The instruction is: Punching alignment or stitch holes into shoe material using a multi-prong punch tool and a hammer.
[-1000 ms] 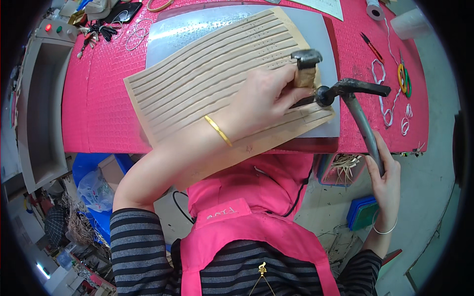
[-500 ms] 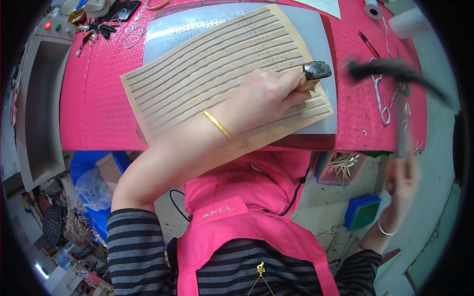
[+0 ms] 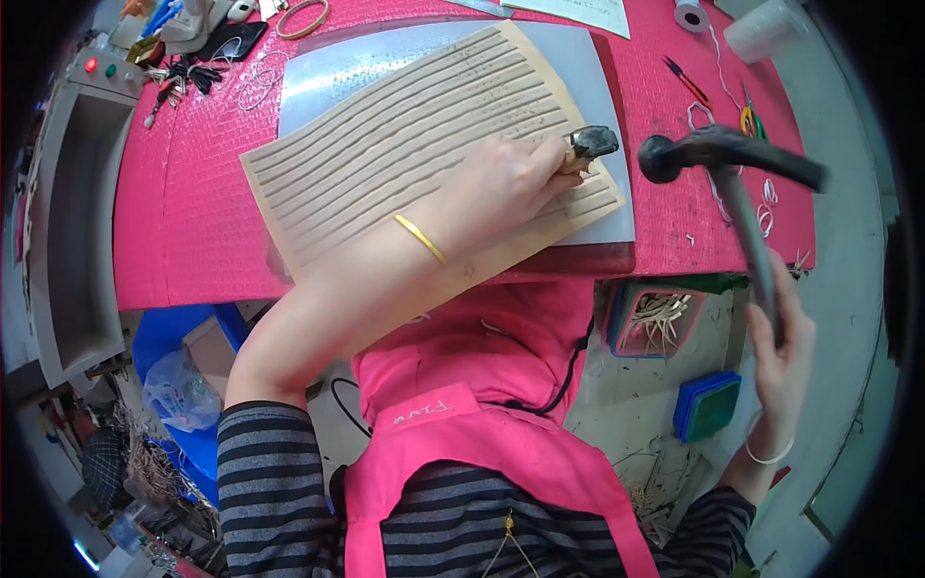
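Observation:
A tan sheet (image 3: pixel 385 144), likely leather, is marked off into long strips by dark lines, with small holes dotted across its far right part. Resting on it near its right edge, my left hand (image 3: pixel 515 178) is closed around a punch. The punch's dark metal top (image 3: pixel 595 142) sticks up from the fist, and its tip is hidden. Off to the right, my right hand (image 3: pixel 785 337) grips the handle of a hammer (image 3: pixel 737 154). The hammer's head is raised beside the punch, apart from it.
Under the sheet lies a pale board (image 3: pixel 617 202) on a dark red slab (image 3: pixel 621 258), on a pink-covered table (image 3: pixel 193 222). To the right are red pliers (image 3: pixel 689 82), scissors (image 3: pixel 752 120) and white cord (image 3: pixel 768 207). A bin of strips (image 3: pixel 660 323) stands below the table edge.
The hammer has swung left, nearer the punch, and its head is sharper. My right hand's fingers have loosened a little on the handle. My left hand keeps its place on the sheet.

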`<state>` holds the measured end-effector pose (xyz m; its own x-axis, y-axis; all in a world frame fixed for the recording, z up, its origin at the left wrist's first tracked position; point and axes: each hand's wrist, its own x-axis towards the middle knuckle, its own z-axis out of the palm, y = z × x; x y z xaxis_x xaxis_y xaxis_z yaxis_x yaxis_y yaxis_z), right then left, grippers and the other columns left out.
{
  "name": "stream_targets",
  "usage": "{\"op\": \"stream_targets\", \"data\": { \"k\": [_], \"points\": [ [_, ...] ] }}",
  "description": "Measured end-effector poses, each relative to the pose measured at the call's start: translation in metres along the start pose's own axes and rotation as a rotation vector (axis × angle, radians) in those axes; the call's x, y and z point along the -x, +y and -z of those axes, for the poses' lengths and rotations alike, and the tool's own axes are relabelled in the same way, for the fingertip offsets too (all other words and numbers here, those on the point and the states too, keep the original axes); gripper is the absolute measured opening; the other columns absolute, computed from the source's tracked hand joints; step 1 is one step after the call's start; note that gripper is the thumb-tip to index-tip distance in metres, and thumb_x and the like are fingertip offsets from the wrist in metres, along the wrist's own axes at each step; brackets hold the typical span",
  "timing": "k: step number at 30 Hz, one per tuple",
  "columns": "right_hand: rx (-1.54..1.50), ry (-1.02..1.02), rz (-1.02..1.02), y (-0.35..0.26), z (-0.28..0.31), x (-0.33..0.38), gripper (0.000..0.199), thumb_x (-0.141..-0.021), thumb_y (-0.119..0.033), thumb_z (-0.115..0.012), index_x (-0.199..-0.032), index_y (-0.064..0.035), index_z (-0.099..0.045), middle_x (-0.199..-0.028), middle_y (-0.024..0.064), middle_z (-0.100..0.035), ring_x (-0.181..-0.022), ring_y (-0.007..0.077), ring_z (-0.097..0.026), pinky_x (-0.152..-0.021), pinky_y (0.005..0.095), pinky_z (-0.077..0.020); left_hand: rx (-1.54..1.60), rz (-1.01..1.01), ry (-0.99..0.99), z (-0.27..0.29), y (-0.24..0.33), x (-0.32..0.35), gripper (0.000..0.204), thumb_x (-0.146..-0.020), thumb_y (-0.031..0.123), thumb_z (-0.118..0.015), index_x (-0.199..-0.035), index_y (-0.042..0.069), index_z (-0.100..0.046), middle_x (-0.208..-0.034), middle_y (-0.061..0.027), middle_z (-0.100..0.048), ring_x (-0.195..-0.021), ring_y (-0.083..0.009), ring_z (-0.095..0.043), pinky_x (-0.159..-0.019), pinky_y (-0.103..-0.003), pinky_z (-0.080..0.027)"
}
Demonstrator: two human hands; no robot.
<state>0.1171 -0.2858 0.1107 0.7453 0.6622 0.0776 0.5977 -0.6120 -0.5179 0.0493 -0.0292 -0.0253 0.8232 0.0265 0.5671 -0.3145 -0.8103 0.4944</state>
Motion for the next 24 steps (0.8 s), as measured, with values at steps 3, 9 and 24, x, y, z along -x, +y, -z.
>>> {"op": "stream_targets", "data": {
  "k": [3, 9, 24],
  "points": [
    [-0.030, -0.174, -0.088, 0.010, -0.031, -0.004, 0.041, -0.076, -0.002, -0.050, -0.117, -0.0043, -0.046, -0.060, 0.0160, -0.047, -0.049, 0.0095, -0.047, -0.049, 0.0243, -0.0389, 0.012, -0.030, 0.007, 0.007, 0.002, -0.002, 0.020, -0.074, 0.015, -0.061, -0.070, 0.003, -0.046, -0.057, -0.0119, -0.049, -0.049, -0.0273, -0.052, -0.043, -0.034, -0.040],
    [-0.037, -0.203, -0.146, 0.018, -0.045, -0.005, 0.043, -0.076, -0.002, -0.051, -0.118, -0.0045, -0.045, -0.056, 0.0116, -0.051, -0.050, 0.0123, -0.054, -0.051, 0.0259, -0.0420, 0.795, 0.491, 0.263, 0.022, 0.008, -0.008, 0.018, -0.077, 0.013, -0.060, -0.080, -0.003, -0.053, -0.060, -0.0116, -0.057, -0.052, -0.0147, -0.057, -0.046, -0.027, -0.043],
    [-0.143, -0.221, -0.171, 0.032, -0.049, -0.004, 0.045, -0.076, -0.003, -0.052, -0.120, -0.0008, -0.043, -0.065, 0.0053, -0.054, -0.057, 0.0069, -0.047, -0.053, 0.0223, -0.0399, 0.143, 0.179, 0.037, 0.001, 0.004, 0.003, 0.023, -0.070, 0.013, -0.065, -0.068, 0.002, -0.045, -0.053, -0.0112, -0.049, -0.046, -0.0255, -0.051, -0.042, -0.031, -0.039]
  ]
}}
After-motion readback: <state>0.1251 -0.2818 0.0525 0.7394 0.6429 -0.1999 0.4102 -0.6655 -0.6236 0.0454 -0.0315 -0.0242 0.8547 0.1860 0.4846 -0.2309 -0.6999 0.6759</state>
